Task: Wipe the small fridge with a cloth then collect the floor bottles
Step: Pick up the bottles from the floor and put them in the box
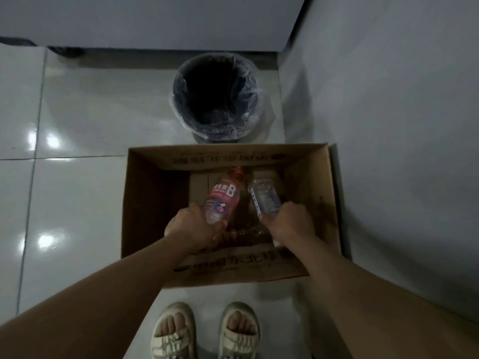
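Head view: pink bottle (223, 195) (label "VITAMIN B," seemingly)

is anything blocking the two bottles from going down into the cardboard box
Nothing visible does. The left hand grips the pink bottle and the right hand the clear bottle, both already over the open cardboard box.

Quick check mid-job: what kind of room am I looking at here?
Likely an indoor kitchen or utility corner: glossy tiled floor, a lined bin against a white appliance or cabinet, and a cardboard box where the left hand and right hand hold bottles.
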Demonstrator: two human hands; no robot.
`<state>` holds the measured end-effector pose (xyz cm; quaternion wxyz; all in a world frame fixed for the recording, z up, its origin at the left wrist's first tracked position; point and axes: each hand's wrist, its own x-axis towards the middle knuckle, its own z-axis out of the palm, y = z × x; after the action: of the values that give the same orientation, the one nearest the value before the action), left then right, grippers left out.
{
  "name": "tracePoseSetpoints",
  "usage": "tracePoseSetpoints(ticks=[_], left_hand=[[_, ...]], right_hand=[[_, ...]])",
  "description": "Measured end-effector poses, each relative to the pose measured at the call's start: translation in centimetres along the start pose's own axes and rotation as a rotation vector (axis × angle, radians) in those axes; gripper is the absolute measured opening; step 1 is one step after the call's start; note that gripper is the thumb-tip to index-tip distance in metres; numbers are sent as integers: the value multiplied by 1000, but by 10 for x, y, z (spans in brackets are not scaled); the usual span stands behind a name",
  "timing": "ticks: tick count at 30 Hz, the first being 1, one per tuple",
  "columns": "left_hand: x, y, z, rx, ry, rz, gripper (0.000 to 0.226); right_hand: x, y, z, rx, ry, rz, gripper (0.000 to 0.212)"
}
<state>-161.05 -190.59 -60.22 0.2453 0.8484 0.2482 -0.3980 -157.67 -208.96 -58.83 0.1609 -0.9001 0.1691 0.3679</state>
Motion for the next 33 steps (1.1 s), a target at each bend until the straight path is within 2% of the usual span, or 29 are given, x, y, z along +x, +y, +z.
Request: tracePoseSetpoints(ticks=[5,10,13,15,21,27,33], left_hand=[[50,-1,39,-41,1,-15,64],[73,2,58,-39,13,-13,65],[73,6,56,-9,-35,73,61],[66,8,47,69,-58,148,60],[18,15,-5,267,-40,243,55],[-59,28,-109,413,47,350,50],[-167,34,-204,456,125,409,46]], right_hand=[[57,3,43,-21,33,76,41],[77,9,59,-71,24,114,39],[75,11,58,-135,-6,80,33],[65,10,52,-188,-26,48,36],[11,-1,19,-264,-57,-60,42],[-75,-34,-54,-339,-77,-180,60],[-187,-75,-122,-388,-29,-253,65]])
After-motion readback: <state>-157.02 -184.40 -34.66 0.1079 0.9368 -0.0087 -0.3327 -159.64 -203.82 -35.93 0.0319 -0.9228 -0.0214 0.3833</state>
